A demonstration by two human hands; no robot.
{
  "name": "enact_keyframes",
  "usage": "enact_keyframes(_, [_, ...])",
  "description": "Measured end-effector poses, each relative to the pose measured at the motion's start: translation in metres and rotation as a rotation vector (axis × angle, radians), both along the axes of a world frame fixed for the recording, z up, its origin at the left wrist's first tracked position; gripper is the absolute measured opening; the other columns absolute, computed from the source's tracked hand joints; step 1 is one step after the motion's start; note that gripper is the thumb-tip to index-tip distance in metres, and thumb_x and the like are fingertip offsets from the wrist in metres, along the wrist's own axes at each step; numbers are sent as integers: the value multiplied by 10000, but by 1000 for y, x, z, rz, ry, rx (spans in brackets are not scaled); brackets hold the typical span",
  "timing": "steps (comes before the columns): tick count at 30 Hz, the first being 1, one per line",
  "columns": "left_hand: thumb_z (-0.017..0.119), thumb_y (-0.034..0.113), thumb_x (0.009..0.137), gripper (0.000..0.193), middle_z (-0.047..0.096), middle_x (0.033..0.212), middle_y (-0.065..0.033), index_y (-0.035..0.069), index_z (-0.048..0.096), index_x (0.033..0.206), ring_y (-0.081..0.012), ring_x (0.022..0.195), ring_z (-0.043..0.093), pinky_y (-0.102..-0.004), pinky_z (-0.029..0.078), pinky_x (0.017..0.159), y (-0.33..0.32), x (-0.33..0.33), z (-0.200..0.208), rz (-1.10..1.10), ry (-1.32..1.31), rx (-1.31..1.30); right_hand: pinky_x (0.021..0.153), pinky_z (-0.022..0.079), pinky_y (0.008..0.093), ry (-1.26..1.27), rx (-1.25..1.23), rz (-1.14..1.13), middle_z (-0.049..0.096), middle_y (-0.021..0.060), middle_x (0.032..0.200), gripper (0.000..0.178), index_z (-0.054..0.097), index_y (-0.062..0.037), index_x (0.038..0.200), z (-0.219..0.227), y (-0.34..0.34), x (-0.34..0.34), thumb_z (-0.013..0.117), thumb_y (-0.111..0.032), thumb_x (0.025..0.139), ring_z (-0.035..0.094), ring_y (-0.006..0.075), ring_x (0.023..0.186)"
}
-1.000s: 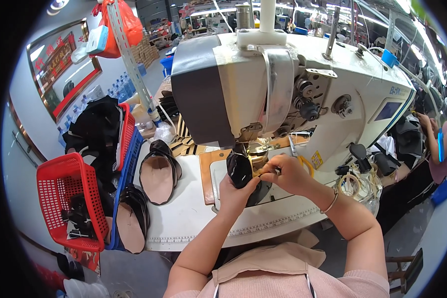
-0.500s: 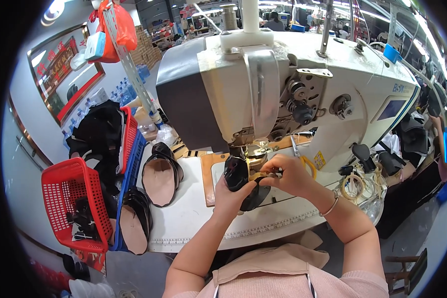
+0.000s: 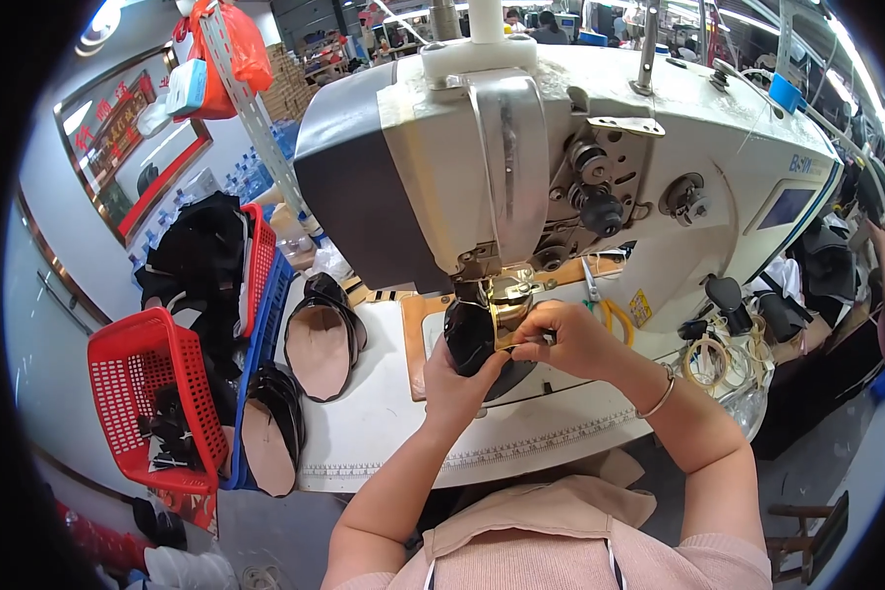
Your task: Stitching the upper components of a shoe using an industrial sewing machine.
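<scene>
Under the needle area of a large white sewing machine [image 3: 442,167] is a glossy black shoe upper [image 3: 470,332]. My left hand [image 3: 452,385] is closed round its near left side, thumb pressed on top. At the right edge of the same piece, my right hand [image 3: 565,339] pinches with thumb and fingers. A small dark bit shows by its fingertips, too small to name. Lit by the machine's lamp, the presser foot area [image 3: 506,295] sits just beyond my fingers. What the right fingertips grip is partly hidden.
Shoe uppers with pale insoles [image 3: 320,354] stand on the table's left, beside a red basket [image 3: 192,393] and a blue crate [image 3: 256,364]. Yellow-handled scissors [image 3: 615,317] lie right of the needle. Tape rolls [image 3: 706,364] and black pieces sit farther right.
My view has shifted slightly, so the machine appears a little larger and nearer. Both hands stay at the black shoe upper, the right fingers slightly more curled.
</scene>
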State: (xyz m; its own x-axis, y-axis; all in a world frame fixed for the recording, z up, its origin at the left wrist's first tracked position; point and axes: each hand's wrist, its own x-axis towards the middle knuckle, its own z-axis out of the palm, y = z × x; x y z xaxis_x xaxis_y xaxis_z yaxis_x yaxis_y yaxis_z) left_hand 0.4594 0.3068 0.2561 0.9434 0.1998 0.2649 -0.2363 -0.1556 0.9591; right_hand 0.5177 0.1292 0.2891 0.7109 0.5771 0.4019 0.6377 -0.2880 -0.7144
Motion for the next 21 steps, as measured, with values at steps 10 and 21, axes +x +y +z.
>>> enact_keyframes(10, [754,100,732,395,623,921,-44,-3,530,1041,-90,812,584,-234,486,719,4,2,-7,-83,63,-123,624,466,313,-290,165,3,593,61,777,205,606,-34,795,-12,8,-5,693,54,632,567,225,754])
enact_keyframes(21, [751,102,740,396,625,915,-47,-8,524,1044,-84,820,585,-230,486,719,-2,3,-12,-20,-26,-105,659,464,326,-365,157,19,574,46,837,276,585,-60,838,-13,5,-5,656,86,615,539,242,765])
